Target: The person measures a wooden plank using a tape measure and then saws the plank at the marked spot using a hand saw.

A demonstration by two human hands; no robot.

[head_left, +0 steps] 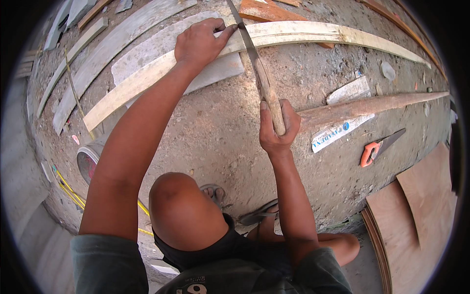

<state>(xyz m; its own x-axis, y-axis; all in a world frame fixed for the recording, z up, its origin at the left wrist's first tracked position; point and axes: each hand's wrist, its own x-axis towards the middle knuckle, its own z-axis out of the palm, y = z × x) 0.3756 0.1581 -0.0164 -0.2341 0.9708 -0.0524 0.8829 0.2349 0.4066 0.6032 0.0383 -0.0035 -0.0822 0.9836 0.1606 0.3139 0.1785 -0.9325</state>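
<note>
A long, pale wooden plank (pixel 303 32) lies crosswise over other boards, bent in the view. My left hand (pixel 200 43) presses on it from above, fingers curled over the far side and thumb stretched toward a blade. That blade belongs to a handsaw (pixel 269 93) with a straight, rough wooden handle; it lies across the plank, pointing away from me. Around the handle's near end my right hand (pixel 280 126) is closed. The blade's far tip runs out of the picture at the top. Beneath the plank sits a grey flat slab (pixel 215 73).
A second saw with an orange handle (pixel 370 153) lies on the dirt at right, near a brown timber (pixel 362 109) and a torn printed strip (pixel 338 133). Plywood sheets (pixel 411 210) are stacked at lower right. A bucket (pixel 89 159) stands by my left arm; grey boards (pixel 117 54) lie far left.
</note>
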